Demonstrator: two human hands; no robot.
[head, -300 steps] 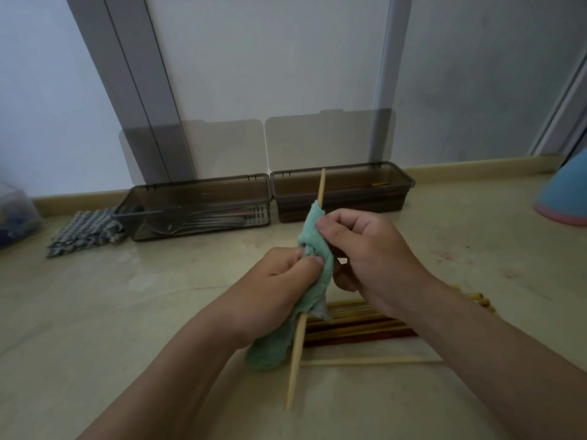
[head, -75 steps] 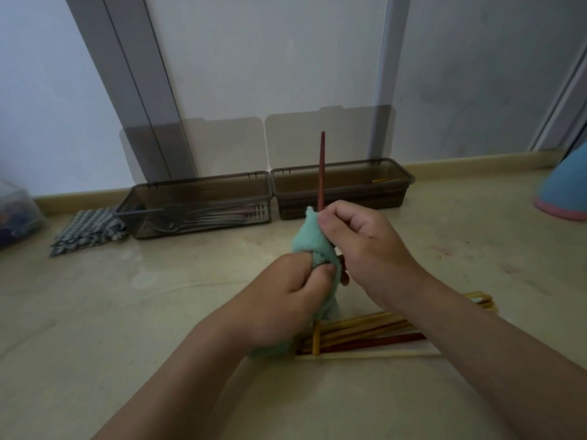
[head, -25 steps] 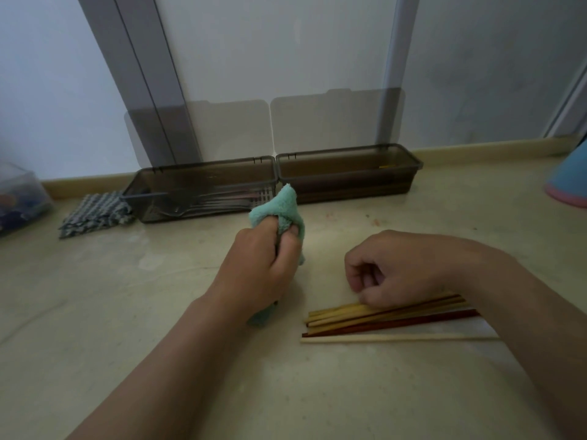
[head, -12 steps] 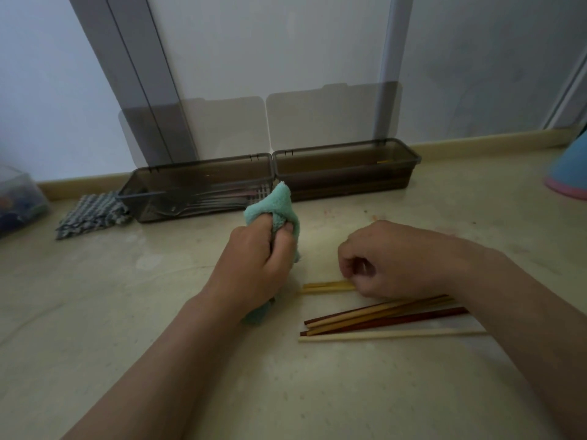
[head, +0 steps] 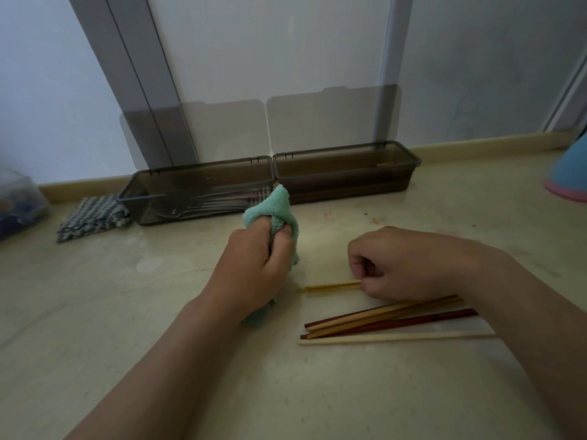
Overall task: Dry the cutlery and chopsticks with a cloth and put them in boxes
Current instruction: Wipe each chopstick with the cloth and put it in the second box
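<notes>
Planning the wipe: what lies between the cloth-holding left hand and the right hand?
Head view: only the yellow chopstick, pinched by the right hand, points at the left hand and its teal cloth; otherwise bare surface.

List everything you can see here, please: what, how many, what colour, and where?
left box: one, smoky brown, by the wall, lid up
cutlery: several, silvery, inside left box
right box: one, smoky brown, beside it, lid up
loose chopsticks: several, red, tan, pale, on the counter
held chopstick: one, yellowish
green cloth: one
checked cloth: one, grey, left of the boxes
clear container: one, far left
blue-pink object: one, far right
left hand: grips green cloth
right hand: pinches held chopstick
</notes>
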